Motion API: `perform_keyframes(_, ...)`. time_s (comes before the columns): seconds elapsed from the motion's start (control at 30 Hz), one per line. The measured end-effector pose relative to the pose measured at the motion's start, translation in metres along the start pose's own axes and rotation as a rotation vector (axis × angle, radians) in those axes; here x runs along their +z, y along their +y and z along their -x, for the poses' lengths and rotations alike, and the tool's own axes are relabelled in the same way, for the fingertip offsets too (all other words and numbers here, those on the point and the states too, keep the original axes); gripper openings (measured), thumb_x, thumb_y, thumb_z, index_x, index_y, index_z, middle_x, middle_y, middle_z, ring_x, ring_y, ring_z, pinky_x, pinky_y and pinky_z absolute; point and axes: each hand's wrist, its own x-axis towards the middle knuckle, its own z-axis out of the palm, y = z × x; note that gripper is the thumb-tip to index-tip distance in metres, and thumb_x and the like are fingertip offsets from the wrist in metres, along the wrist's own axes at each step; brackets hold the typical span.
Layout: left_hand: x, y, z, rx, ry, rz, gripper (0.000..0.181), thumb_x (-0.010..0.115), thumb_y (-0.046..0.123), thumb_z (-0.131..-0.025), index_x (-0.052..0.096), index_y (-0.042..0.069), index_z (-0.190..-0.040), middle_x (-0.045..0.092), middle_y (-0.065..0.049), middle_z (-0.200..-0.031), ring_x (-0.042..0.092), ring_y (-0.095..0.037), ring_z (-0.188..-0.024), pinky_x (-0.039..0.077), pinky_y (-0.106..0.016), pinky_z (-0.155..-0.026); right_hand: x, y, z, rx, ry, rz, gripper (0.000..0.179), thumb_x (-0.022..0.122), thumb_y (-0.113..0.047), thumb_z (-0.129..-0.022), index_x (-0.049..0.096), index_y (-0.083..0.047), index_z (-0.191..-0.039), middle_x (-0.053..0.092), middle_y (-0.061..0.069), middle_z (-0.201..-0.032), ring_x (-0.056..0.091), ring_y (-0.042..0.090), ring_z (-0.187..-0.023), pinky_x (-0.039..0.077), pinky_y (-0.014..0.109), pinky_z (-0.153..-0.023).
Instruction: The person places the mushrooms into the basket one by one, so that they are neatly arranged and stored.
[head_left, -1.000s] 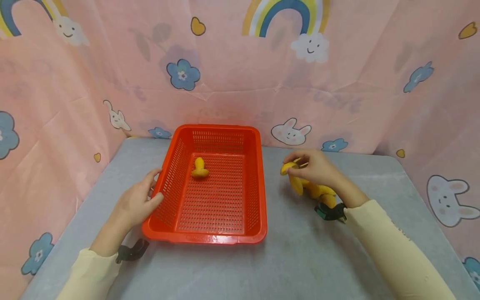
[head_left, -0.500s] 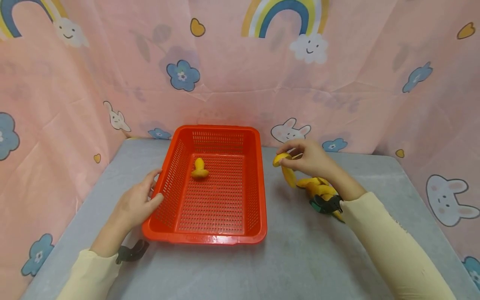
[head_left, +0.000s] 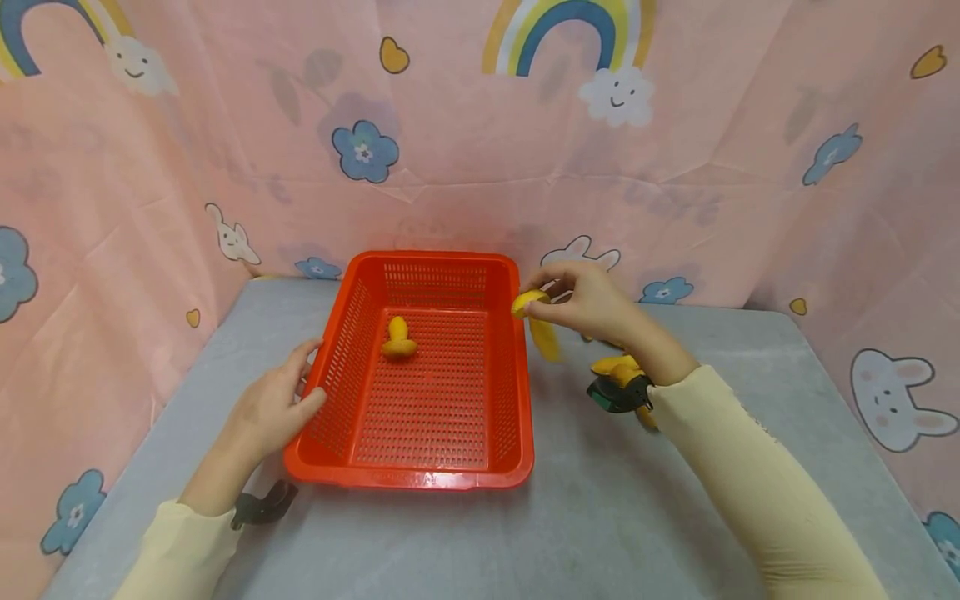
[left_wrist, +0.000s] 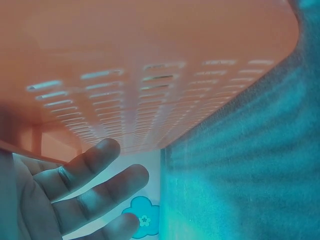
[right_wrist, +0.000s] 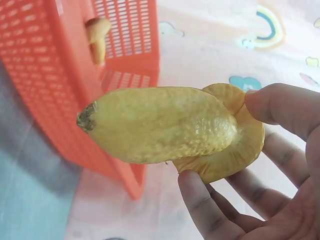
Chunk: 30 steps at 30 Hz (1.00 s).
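"Starting with the yellow mushroom (head_left: 545, 340), what is its position?"

"Suspended above the desk (head_left: 600, 517), just beside the right rim of the red basket (head_left: 416, 477), towards that basket's far right corner. The cap is uppermost and the stem hangs down, its end brown. Contact with the rim cannot be confirmed."

"Condition of the right hand (head_left: 588, 302)?"

"Fingers bent in, thumb opposite, pinching the cap by its edge."

"Contents of the basket?"

"A second mushroom (head_left: 399, 337), lying on the perforated floor in the far left part. Its cap faces the desk's near edge, its stem the far edge. The basket itself stands left of the desk's middle, close to the far edge."

"Left hand (head_left: 268, 407)?"

"At the basket's left rim, fingers extended and apart along the outside of the wall, thumb at the rim. The hand is relaxed, with no grip seen; whether it presses on the plastic, I cannot tell."

"Other items on the desk?"

"Further mushrooms (head_left: 615, 365), right of the basket. The right forearm and a dark wrist device (head_left: 618, 394) cover part of them; the count is uncertain."

"Surroundings?"

"Pink printed fabric (head_left: 457, 142) beyond the far edge, bearing rainbows, flowers and rabbits. Both sleeves (head_left: 750, 467) are pale yellow."
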Motion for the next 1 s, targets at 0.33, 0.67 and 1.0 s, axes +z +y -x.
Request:
perform_keyframes(0.33,0.002,0.0,0.0,0.002,0.002,0.008,0.059,0.052,0.018,-0.088,0.036,0.004,-0.143,0.067,-0.013,-0.103,0.066,-0.021,-0.081,0.05,-0.035,-0.066,0.015,-0.014,-0.016,-0.082,0.007,-0.039,0.019,0.072,-0.018,-0.084,0.07,-0.011,-0.102,0.068,0.006,-0.101,0.067,0.022,-0.086,0.056,0.035,-0.078)
perform_keyframes(0.67,0.001,-0.001,0.0,-0.009,0.0,0.008,0.059,0.051,0.018,-0.088,0.036,0.005,-0.144,0.066,-0.012,-0.103,0.065,-0.02,-0.082,0.05,-0.035,-0.067,0.036,-0.023,-0.037,-0.082,-0.005,-0.113,0.019,0.073,-0.018,-0.083,0.071,-0.011,-0.101,0.071,0.005,-0.1,0.067,0.021,-0.083,0.055,0.035,-0.08)
perform_keyframes(1.0,0.0,0.001,0.001,-0.008,-0.011,0.012,0.06,0.052,0.018,-0.088,0.035,0.004,-0.144,0.067,-0.013,-0.103,0.065,-0.02,-0.082,0.051,-0.036,-0.067,0.055,-0.022,-0.059,-0.061,0.002,-0.115,0.02,0.072,-0.021,-0.085,0.071,-0.012,-0.102,0.071,0.003,-0.1,0.066,0.02,-0.083,0.054,0.032,-0.074)
